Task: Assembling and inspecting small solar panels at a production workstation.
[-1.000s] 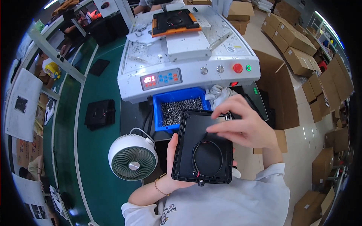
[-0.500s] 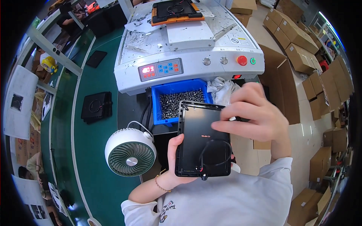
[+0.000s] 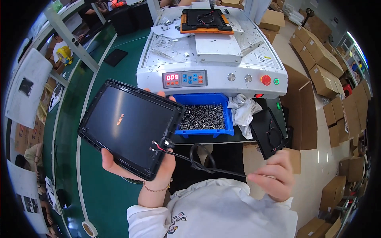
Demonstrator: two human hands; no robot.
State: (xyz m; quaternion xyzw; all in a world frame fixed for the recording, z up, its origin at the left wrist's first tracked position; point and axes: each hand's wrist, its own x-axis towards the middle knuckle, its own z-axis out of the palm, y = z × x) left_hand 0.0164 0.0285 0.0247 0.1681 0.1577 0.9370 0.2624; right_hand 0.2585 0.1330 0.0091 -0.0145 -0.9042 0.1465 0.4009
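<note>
A flat black rectangular plastic housing (image 3: 129, 127) with a raised rim is tilted at the left of centre. My left hand (image 3: 160, 168) is closed around its lower right edge, thumb at the near side and fingertips showing behind the far edge. From a small opening near that edge, where thin red and white wires show, a black cable (image 3: 180, 157) runs out to the right with a loose loop in it. Its far end is pinched in my right hand (image 3: 276, 176), and whatever tip it has is hidden by the fingers.
Ahead stands a white machine (image 3: 222, 75) with a control panel, carrying another black housing (image 3: 204, 16) on an orange fixture. Under it sits a blue bin (image 3: 229, 119) of small metal parts, beside a white cloth (image 3: 243, 113) and another black housing (image 3: 264, 131). Cardboard boxes (image 3: 317, 47) line the right.
The housing has moved left and tilted over in my left hand. My right hand has moved down and drawn the coiled cable out to the right. The view has shifted.
</note>
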